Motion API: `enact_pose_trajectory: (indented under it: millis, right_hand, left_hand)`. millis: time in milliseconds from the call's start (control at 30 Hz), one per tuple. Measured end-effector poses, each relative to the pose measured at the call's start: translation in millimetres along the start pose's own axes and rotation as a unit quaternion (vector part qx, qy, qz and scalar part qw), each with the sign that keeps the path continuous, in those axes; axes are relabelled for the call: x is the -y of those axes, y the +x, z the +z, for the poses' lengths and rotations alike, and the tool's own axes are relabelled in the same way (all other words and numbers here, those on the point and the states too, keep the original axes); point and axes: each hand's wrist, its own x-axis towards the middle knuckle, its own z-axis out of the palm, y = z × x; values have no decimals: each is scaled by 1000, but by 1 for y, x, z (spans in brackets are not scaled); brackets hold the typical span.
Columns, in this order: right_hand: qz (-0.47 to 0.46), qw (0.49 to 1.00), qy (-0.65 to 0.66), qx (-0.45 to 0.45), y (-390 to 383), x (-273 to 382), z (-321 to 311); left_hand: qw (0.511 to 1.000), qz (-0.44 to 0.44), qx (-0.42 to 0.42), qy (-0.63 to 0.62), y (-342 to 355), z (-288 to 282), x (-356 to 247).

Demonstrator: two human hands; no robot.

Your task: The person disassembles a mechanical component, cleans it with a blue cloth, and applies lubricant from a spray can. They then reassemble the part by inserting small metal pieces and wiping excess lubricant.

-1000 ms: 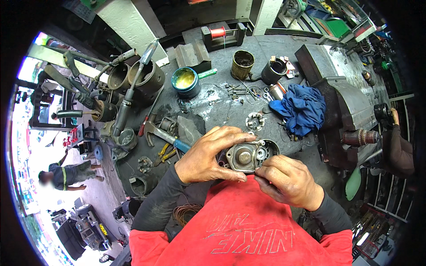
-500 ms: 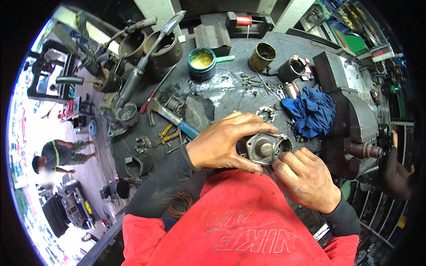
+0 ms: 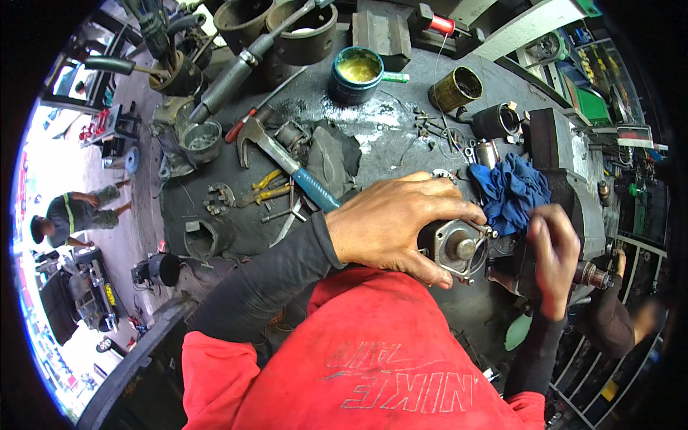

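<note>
My left hand [image 3: 403, 223] grips a round metal motor housing [image 3: 459, 247] from its left side, with the thumb at the near edge and the fingers over the far edge. The housing's flanged end cover, with a domed boss in its middle and small bolts at its corners, faces up. My right hand [image 3: 555, 251] is off the housing, raised to its right near a crumpled blue cloth [image 3: 510, 193]. Its fingers are bent and smeared by motion, so whether it holds anything cannot be made out.
Left on the dark bench lie a claw hammer [image 3: 287, 161], yellow-handled pliers [image 3: 266, 188] and an open metal cylinder [image 3: 208, 236]. Farther back stand a grease tub [image 3: 356, 75], a yellowish can [image 3: 455, 89] and loose bolts [image 3: 433, 129]. A large vise [image 3: 573, 186] rises at right. Two people are beyond the bench.
My right hand has left the housing and moved up and to the right. The left hand keeps its hold on the housing. The whole view has shifted slightly.
</note>
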Motion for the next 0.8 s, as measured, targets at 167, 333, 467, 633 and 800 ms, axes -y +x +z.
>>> enact_pose_trajectory:
  millis: [167, 333, 467, 633, 800]
  right_hand:
    - [-47, 933, -345, -87, 34, -134, 44]
    - [51, 923, -378, -47, 46, -182, 57]
    - [38, 913, -405, -39, 62, -150, 42]
    - [2, 982, -187, 20, 92, -122, 71]
    - [-9, 953, -302, -13, 123, -130, 140]
  left_hand:
    - [999, 21, -27, -11, 1, 4, 6]
    - [999, 17, -43, -13, -2, 9, 10]
    - [998, 25, -57, 4, -3, 9, 8]
    - [999, -3, -49, -1, 1, 7, 1]
    - [999, -33, -35, -3, 3, 5, -5]
